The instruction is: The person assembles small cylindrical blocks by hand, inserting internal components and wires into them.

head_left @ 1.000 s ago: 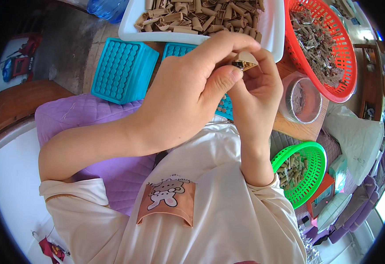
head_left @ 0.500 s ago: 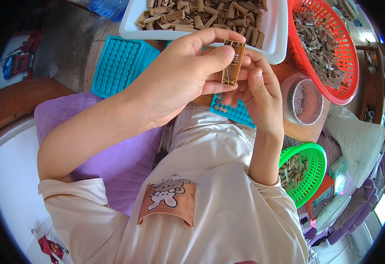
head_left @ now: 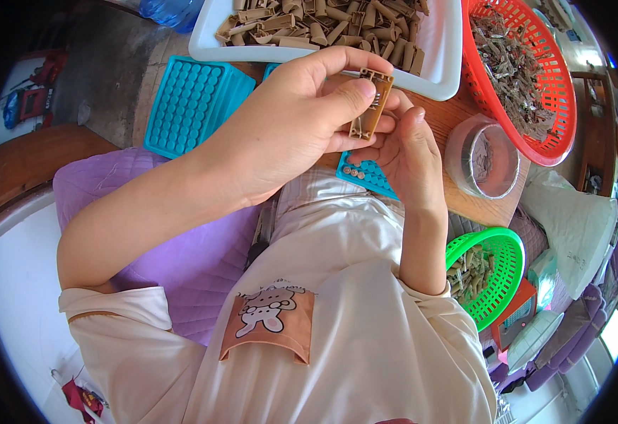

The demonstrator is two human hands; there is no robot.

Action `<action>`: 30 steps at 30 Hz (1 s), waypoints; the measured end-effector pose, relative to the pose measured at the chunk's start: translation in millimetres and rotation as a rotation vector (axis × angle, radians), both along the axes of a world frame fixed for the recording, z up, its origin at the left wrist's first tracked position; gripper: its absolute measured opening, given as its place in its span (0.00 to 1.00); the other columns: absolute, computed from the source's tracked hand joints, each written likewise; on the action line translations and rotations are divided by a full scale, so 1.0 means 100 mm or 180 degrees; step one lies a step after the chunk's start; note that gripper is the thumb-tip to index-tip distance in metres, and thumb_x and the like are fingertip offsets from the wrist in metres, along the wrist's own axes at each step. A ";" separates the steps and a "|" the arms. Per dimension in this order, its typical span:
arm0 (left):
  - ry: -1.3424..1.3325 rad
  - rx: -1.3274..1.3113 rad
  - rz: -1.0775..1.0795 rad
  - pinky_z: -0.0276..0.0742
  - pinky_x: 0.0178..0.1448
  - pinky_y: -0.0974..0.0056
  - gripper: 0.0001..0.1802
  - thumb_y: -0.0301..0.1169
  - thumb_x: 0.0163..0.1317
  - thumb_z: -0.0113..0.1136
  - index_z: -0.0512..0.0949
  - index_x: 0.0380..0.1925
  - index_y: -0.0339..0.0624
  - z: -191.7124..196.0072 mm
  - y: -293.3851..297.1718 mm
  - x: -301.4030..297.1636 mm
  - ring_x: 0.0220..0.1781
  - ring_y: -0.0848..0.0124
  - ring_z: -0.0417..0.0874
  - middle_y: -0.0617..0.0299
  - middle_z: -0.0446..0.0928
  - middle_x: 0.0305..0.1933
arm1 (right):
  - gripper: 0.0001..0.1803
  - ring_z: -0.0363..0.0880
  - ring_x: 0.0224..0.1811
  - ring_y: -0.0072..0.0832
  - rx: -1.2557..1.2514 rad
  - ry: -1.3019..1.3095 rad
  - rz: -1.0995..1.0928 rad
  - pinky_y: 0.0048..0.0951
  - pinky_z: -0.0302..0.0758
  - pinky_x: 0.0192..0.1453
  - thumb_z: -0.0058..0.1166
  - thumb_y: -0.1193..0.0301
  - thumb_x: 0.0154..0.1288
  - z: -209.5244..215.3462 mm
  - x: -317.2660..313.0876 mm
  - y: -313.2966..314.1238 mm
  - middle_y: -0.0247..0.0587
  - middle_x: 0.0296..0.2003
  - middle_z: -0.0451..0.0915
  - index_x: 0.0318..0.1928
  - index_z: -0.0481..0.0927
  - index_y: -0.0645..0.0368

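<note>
My left hand (head_left: 291, 124) pinches a small tan plastic frame piece (head_left: 370, 104) between thumb and fingers, holding it upright above my lap. My right hand (head_left: 409, 152) cups underneath it with the palm turned toward me, fingertips touching the piece's lower side. Directly below both hands lies a blue plastic grid tray (head_left: 369, 177) with a few small round parts in its holes. Beyond the hands, a white tray (head_left: 436, 42) holds several more tan pieces.
A second blue grid tray (head_left: 189, 106) lies at the left on the wooden table. A red basket (head_left: 535, 71) of dark metal parts stands at the right, with a clear round tub (head_left: 482, 159) beside it. A green basket (head_left: 489, 272) sits lower right. A purple quilted cushion (head_left: 167, 247) covers my lap.
The hands have lowered slightly and separated a little. The tan piece, first hidden between the fingers, now stands upright and exposed in my left hand.
</note>
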State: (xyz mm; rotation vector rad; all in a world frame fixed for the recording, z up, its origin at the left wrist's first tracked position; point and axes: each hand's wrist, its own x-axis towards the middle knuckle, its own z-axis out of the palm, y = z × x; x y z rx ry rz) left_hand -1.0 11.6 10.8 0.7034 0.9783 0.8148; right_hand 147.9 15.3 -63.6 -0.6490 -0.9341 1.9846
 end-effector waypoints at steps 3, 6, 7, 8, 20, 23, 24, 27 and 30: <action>0.0377 0.0205 -0.0135 0.72 0.50 0.66 0.16 0.33 0.63 0.43 0.63 0.50 0.40 0.02 0.02 -0.02 0.44 0.70 0.76 0.56 0.72 0.44 | 0.19 0.76 0.34 0.25 -0.0069 -0.0161 0.0195 0.22 0.74 0.35 0.35 0.59 0.66 -0.08 0.17 0.05 0.41 0.36 0.74 0.46 0.66 0.63; 0.0467 0.0241 -0.0230 0.73 0.46 0.69 0.14 0.31 0.62 0.43 0.65 0.46 0.38 0.02 0.03 -0.02 0.41 0.73 0.76 0.57 0.72 0.41 | 0.11 0.77 0.31 0.23 0.0324 -0.1756 -0.0518 0.21 0.72 0.30 0.46 0.77 0.57 -0.25 0.31 0.10 0.40 0.33 0.78 0.43 0.69 0.63; 0.0451 0.0232 -0.0225 0.73 0.42 0.71 0.12 0.29 0.61 0.43 0.67 0.43 0.36 0.02 0.05 -0.02 0.38 0.76 0.76 0.59 0.73 0.37 | 0.11 0.77 0.31 0.23 0.0321 -0.1762 -0.0534 0.21 0.72 0.30 0.46 0.77 0.57 -0.35 0.34 0.08 0.40 0.33 0.78 0.43 0.69 0.63; 0.0449 0.0233 -0.0224 0.73 0.42 0.71 0.12 0.29 0.61 0.43 0.67 0.43 0.36 0.02 0.06 -0.02 0.38 0.76 0.76 0.59 0.73 0.37 | 0.12 0.77 0.31 0.24 0.0921 -0.2547 -0.0567 0.22 0.71 0.30 0.48 0.78 0.55 -0.48 0.38 0.05 0.41 0.33 0.78 0.42 0.70 0.62; 0.0564 0.0164 -0.0677 0.74 0.46 0.66 0.16 0.34 0.62 0.45 0.65 0.47 0.40 -0.01 0.10 -0.06 0.41 0.72 0.76 0.56 0.72 0.43 | 0.08 0.72 0.27 0.36 0.2967 -0.4100 -0.0719 0.33 0.71 0.29 0.52 0.78 0.48 -0.84 0.19 -0.17 0.40 0.23 0.73 0.32 0.71 0.58; 0.0449 0.0174 -0.0685 0.76 0.45 0.67 0.16 0.33 0.62 0.45 0.64 0.48 0.39 -0.01 0.11 -0.06 0.40 0.72 0.77 0.56 0.72 0.43 | 0.11 0.72 0.27 0.29 0.2340 -0.3637 -0.0967 0.27 0.71 0.30 0.52 0.80 0.50 -0.70 0.19 -0.18 0.38 0.25 0.73 0.37 0.71 0.58; 0.0527 0.0211 -0.0718 0.76 0.45 0.67 0.16 0.33 0.61 0.46 0.64 0.48 0.39 0.00 0.12 -0.06 0.40 0.72 0.77 0.56 0.73 0.43 | 0.13 0.72 0.27 0.24 0.1754 -0.3193 -0.1121 0.23 0.71 0.30 0.51 0.81 0.51 -0.60 0.19 -0.18 0.37 0.26 0.73 0.39 0.70 0.58; 0.0589 0.0270 -0.0764 0.76 0.45 0.68 0.18 0.32 0.61 0.47 0.64 0.49 0.39 0.00 0.08 -0.07 0.40 0.72 0.77 0.56 0.73 0.42 | 0.17 0.70 0.30 0.18 0.0867 -0.1555 -0.1547 0.17 0.69 0.33 0.50 0.83 0.53 -0.19 0.21 -0.21 0.36 0.31 0.73 0.45 0.66 0.61; 0.0628 0.0396 -0.0847 0.75 0.45 0.69 0.18 0.32 0.60 0.48 0.64 0.50 0.37 -0.01 0.07 -0.05 0.41 0.73 0.77 0.58 0.73 0.41 | 0.19 0.71 0.32 0.19 0.1081 -0.0688 -0.1901 0.17 0.69 0.34 0.51 0.83 0.53 0.11 0.15 -0.22 0.36 0.34 0.72 0.46 0.64 0.64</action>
